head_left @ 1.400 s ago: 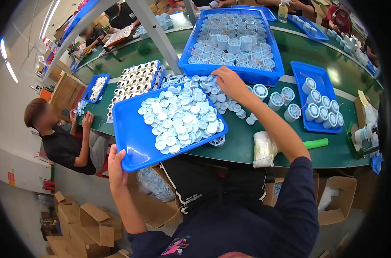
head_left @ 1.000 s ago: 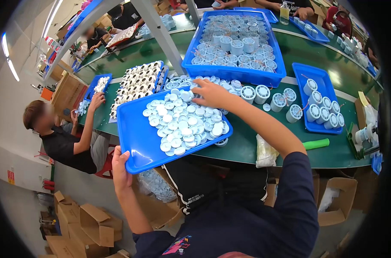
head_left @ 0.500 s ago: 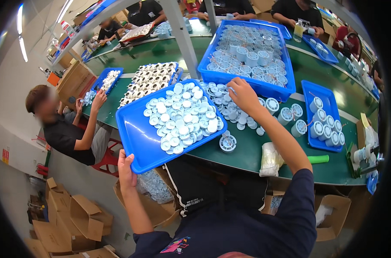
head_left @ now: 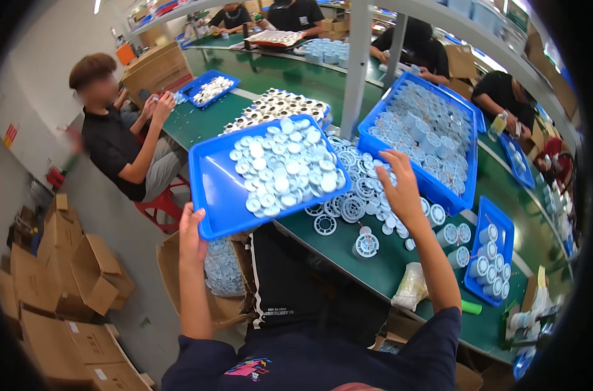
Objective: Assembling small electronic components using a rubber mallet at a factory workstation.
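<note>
My left hand (head_left: pixel 193 238) grips the near left corner of a shallow blue tray (head_left: pixel 212 186), thumb on its rim. Many round pale blue caps (head_left: pixel 280 166) lie in the tray, mostly toward its right side. The tray sits tilted at the green table's near edge. To its right, loose rings and discs (head_left: pixel 358 186) are heaped on the tabletop. Over that heap my right hand (head_left: pixel 404 192) is raised with fingers apart, holding nothing. A round pale blue housing with a slotted face (head_left: pixel 366 246) stands nearer to me.
A deep blue bin (head_left: pixel 469 186) full of pale housings stands behind my right hand. More housings fill a small blue tray (head_left: pixel 472 283) at right. Stacked white moulded trays (head_left: pixel 277 107) lie beyond my tray. A seated co-worker (head_left: pixel 117 143) is at left; an open carton (head_left: pixel 173 274) stands below.
My view has turned, shifting the table's contents. More rings show in the heap beside the tray. My right hand's fingers have spread; my left hand still grips the tray.
</note>
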Demonstrator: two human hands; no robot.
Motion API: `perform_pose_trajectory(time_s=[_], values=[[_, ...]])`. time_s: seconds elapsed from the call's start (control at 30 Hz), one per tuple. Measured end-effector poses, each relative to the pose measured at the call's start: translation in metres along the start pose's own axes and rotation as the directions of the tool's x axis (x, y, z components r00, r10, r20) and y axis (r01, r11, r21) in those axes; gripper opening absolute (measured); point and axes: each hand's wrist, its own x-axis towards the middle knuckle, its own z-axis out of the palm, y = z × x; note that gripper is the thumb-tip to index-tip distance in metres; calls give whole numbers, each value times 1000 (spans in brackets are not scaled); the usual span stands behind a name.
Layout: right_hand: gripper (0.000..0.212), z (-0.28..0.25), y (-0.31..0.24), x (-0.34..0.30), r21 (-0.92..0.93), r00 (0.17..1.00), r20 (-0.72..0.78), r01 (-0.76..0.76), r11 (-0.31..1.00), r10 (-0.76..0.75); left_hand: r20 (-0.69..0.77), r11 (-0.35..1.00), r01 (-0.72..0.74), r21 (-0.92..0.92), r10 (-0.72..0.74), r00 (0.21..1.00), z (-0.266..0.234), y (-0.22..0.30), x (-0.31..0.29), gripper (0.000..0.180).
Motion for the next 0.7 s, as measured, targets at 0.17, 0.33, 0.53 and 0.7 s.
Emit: perform_pose_trajectory(time_s=[0.17,0.33,0.53,0.7], values=[[35,-35,12,-30,-26,991,29,-130,991,130,-93,995,-96,-35,93,991,-23,15,59,19],[36,-70,21,-68,-111,975,0,-222,969,223,-124,974,-212,-80,201,972,-59,7,145,16],[32,-108,8,-114,-115,930,-125,-359,926,345,-216,969,-245,-27,234,948,-103,-16,252,25],[28,-127,5,-151,-123,873,-312,-428,895,375,-271,968,-249,-36,231,935,-134,-54,317,30]])
